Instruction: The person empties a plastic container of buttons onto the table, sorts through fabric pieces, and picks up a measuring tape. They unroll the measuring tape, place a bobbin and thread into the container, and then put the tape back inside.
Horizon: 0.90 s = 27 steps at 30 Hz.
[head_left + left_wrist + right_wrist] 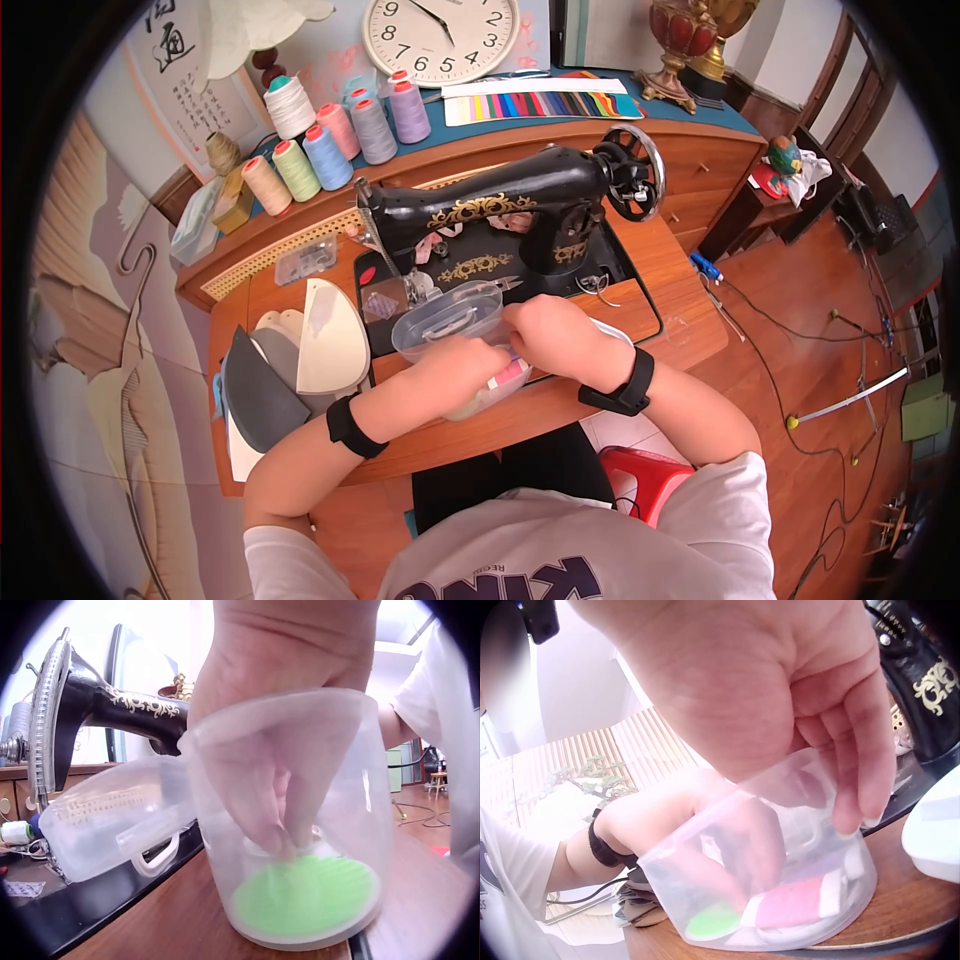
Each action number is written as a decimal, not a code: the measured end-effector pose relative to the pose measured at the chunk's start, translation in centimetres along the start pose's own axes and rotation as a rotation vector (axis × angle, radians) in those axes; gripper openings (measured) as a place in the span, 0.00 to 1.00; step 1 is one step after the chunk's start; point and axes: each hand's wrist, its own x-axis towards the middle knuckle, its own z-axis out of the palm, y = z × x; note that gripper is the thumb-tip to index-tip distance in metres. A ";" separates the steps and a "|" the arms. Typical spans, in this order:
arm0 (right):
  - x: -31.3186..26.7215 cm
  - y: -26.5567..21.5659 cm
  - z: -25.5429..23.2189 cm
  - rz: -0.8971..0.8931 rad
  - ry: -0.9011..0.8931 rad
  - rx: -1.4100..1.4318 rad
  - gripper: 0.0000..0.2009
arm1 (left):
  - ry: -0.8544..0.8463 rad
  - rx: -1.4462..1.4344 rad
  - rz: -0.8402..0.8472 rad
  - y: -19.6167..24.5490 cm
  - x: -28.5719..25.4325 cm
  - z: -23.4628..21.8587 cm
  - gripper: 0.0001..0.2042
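Observation:
A translucent plastic box (371,795) stands on the table close to the person's body. My left hand (462,368) reaches down inside it, fingertips together at a flat green disc (304,900) on the bottom; I cannot tell whether they pinch it. Beside those fingers in the right wrist view lies a pink thread spool (791,906) with white ends. My right hand (560,338) holds the box at its rim, fingers hanging down over the wall. A clear lid-like tray with a handle (112,829) leans just beyond the box.
A black sewing machine (480,200) stands behind the hands. Left are grey and cream fabric pieces (330,340); thread cones (328,160) line the back shelf. A white rounded object (937,832) lies right of the box. A red stool (650,480) is below.

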 end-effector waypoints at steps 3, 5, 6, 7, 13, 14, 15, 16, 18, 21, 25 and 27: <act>0.0 -0.2 -0.1 0.005 -0.008 -0.004 0.05 | -0.013 0.001 0.009 0.0 0.1 0.0 0.09; 0.0 -0.2 -0.2 0.008 -0.022 -0.009 0.05 | 0.005 0.001 0.022 -0.2 0.1 0.2 0.10; -0.1 -0.1 -0.1 0.008 -0.007 -0.004 0.05 | 0.020 0.003 0.035 -0.3 0.1 0.3 0.10; -0.1 -0.1 0.0 0.005 0.007 0.002 0.05 | 0.024 0.004 0.025 -0.2 0.1 0.3 0.10; -0.4 -0.1 0.3 0.027 0.053 0.003 0.05 | 0.098 -0.072 0.046 -0.5 -0.7 -1.1 0.06; -0.6 -0.4 0.2 0.042 0.076 -0.003 0.05 | 0.134 -0.083 0.028 -0.5 -1.1 -1.7 0.06; -0.6 -0.5 0.3 0.029 0.073 -0.012 0.05 | 0.174 -0.096 0.011 -0.3 -1.6 -2.6 0.06; -0.7 -0.5 0.4 0.057 0.086 -0.012 0.06 | 0.195 -0.098 0.004 -0.1 -2.1 -3.2 0.06; -0.8 -0.8 0.0 0.076 0.097 -0.004 0.06 | 0.218 -0.105 -0.070 0.0 -3.4 -4.3 0.06; -0.9 -1.1 -1.1 0.045 0.059 -0.015 0.10 | 0.255 -0.072 -0.135 -0.5 -5.7 -5.9 0.04; -0.7 -0.7 -2.1 0.071 0.108 0.038 0.14 | 0.385 -0.025 -0.324 -3.7 -7.4 -6.4 0.04; -0.3 -0.3 -2.9 0.071 0.108 0.027 0.14 | 0.275 0.069 -0.617 -6.1 -7.5 -6.1 0.03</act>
